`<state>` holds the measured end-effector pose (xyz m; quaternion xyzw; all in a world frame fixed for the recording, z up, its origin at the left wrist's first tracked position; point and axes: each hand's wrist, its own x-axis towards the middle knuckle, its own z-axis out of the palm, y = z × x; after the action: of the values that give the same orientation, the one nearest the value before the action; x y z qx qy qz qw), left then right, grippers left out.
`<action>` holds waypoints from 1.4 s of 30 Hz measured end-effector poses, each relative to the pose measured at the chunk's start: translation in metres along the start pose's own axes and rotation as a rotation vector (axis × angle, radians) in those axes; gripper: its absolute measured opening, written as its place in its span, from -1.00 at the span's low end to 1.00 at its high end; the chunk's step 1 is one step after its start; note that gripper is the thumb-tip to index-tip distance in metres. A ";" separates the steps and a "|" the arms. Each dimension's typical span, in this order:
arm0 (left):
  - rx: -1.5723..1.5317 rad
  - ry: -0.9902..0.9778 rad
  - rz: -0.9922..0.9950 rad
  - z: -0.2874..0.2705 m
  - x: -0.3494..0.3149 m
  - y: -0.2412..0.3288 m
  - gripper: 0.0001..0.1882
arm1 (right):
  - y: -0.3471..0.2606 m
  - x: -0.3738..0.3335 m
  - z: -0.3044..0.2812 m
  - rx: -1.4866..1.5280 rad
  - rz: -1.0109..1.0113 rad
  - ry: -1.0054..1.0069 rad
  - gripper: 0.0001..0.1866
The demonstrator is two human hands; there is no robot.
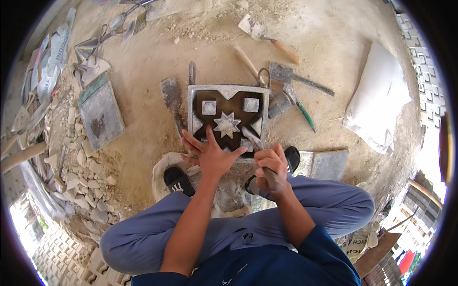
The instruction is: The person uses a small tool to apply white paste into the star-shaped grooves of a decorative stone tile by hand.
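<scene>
Gripping one metal-bladed tool [253, 137] in the right hand [272, 167], with fingers curled shut around the handle and blade slanting up and leftward over the lower right part of the mould.

Left hand [213, 159]: bare, with fingers open and spread over the lower left of the mould, thumb out toward the tool; contact under the palm hidden, impossible to tell.

Mould [205, 87]: squarish, pale-rimmed, dark brown within; on the ground [143, 86], directly ahead of a pair of black sandals [179, 180]. Fitted with a loop handle [263, 76] at the upper right corner and an upright bar [192, 73] at the upper left. Containing, at centre, one pale eight-pointed star [227, 125]; above it, one pale left square [209, 107] and one pale right square [251, 105].

Left of mould, just beside: one dark flat-bladed scraper [171, 94]. Farther left: one grey board [101, 119] with green strip along the top; beyond, a heap of broken stone [86, 164].

Right of mould, near: one dark-headed tool [281, 72]; one green-handled tool [306, 117]. Farther right: one bulky white sack [377, 97]; below it, one grey slab [329, 165].

Above mould, well apart: one wooden-handled trowel [285, 51].
</scene>
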<state>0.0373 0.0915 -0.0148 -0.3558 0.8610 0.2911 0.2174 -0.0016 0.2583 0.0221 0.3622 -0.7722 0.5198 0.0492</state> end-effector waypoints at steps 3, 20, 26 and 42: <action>0.002 -0.010 -0.008 0.001 -0.007 -0.001 0.43 | 0.005 0.004 0.006 -0.042 0.006 -0.021 -0.81; -0.030 -0.017 -0.044 -0.004 -0.002 -0.002 0.45 | -0.001 0.003 0.012 -0.111 0.021 0.039 -0.58; -0.006 0.018 -0.035 -0.001 -0.002 -0.003 0.47 | 0.011 0.001 0.014 -0.127 0.014 0.000 -0.68; -0.009 -0.040 -0.029 -0.007 0.002 0.004 0.47 | 0.004 0.025 0.006 -0.105 0.054 0.057 -0.80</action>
<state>0.0322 0.0886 -0.0094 -0.3633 0.8499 0.2989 0.2372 -0.0204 0.2420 0.0277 0.3233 -0.8060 0.4899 0.0761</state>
